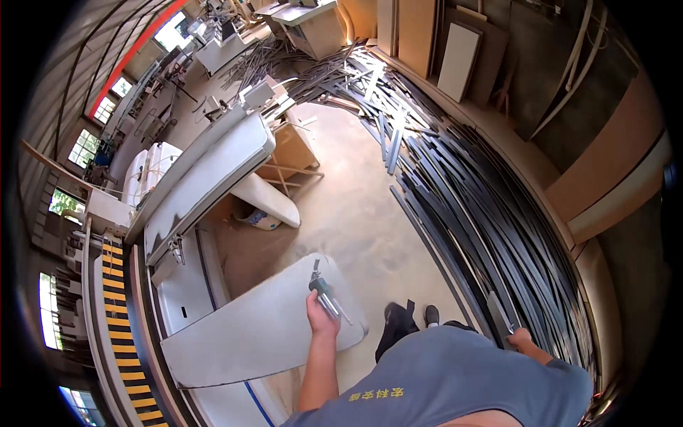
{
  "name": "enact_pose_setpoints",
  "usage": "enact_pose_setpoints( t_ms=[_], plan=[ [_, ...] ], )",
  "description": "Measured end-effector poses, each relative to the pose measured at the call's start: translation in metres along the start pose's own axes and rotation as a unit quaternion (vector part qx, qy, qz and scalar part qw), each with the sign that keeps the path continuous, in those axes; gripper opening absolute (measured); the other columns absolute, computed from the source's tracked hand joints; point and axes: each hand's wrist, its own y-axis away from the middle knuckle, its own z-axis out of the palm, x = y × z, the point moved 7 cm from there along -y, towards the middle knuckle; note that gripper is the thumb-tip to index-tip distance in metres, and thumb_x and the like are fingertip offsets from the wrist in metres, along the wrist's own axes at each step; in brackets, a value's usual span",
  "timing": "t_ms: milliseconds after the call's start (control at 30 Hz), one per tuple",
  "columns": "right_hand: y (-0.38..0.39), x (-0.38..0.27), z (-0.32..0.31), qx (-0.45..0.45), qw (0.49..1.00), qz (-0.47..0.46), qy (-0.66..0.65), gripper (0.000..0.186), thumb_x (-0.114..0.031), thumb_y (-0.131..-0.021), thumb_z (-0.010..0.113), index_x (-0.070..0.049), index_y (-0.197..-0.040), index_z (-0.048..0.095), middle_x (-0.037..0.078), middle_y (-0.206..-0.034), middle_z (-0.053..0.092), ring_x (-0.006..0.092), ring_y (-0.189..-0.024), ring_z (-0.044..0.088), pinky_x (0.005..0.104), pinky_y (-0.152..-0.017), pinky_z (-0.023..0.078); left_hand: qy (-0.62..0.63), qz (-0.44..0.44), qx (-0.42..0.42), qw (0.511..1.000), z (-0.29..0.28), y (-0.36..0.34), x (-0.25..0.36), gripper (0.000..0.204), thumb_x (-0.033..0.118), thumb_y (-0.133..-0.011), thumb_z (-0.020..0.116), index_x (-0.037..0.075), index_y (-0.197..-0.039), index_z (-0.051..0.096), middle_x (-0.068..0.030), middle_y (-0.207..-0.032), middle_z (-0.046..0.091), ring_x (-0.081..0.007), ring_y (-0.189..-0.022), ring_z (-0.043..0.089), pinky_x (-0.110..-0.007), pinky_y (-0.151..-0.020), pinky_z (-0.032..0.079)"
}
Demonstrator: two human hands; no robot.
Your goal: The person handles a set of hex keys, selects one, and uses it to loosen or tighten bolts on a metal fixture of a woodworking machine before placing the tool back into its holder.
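Fisheye view from the head, facing forward and down, left hand (323, 317) near

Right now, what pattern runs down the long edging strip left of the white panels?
The edging strip has alternating yellow and black stripes, seen best in the head view.

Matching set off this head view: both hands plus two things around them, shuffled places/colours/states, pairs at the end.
Column one:
1. Left hand
2. Striped band
3. Right hand
4. Dark strips

Column two:
A. Lying in a long heap on the floor, toward the right of the picture
B. Holding a long, flat grey piece
C. Gripping a handheld tool with a dark green body and metal parts
D. Yellow and black, toward the left of the picture

Pairs: 1-C, 2-D, 3-B, 4-A
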Motion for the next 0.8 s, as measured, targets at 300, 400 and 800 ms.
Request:
enact_pose_setpoints(
  t_ms=[300, 400, 800],
  plan=[
    [-0.078, -0.112, -0.113, -0.021, 0.998, 0.060, -0.014, 0.058, -0.045, -0.072, 0.079, 0.007, -0.099, 0.076, 0.026, -0.104, 0.075, 0.0392, -0.101, 0.073, 0.0465, -0.088, 0.059, 0.009, -0.002, -0.054, 0.999, 0.143, -0.236, 0.016, 0.042, 0.045, -0.105, 0.047, 0.007, -0.110, 0.066, -0.0030, -0.085, 0.066, -0.0160, -0.068, 0.061, -0.031, -0.057, 0.048],
    [-0.107, -0.209, -0.173, -0.037, 0.997, 0.052, -0.031, 0.058, -0.044, -0.072, 0.079, 0.007, -0.099, 0.076, 0.026, -0.103, 0.075, 0.0393, -0.101, 0.073, 0.0464, -0.088, 0.059, 0.003, -0.045, -0.070, 0.997, 0.205, -0.308, 0.049, 0.039, 0.041, -0.107, 0.045, 0.010, -0.113, 0.068, -0.0024, -0.088, 0.068, -0.0135, -0.070, 0.062, -0.031, -0.061, 0.050],
    [-0.281, -0.572, -0.384, -0.064, 0.997, -0.017, -0.041, 0.055, -0.042, -0.073, 0.081, 0.007, -0.100, 0.076, 0.025, -0.102, 0.075, 0.0398, -0.101, 0.073, 0.0460, -0.086, 0.059, 0.024, 0.024, -0.131, 0.991, 0.495, -0.578, 0.241, 0.047, 0.049, -0.107, 0.048, 0.005, -0.109, 0.064, 0.0014, -0.071, 0.050, -0.0123, -0.058, 0.046, -0.028, -0.050, 0.033]
  ],
)
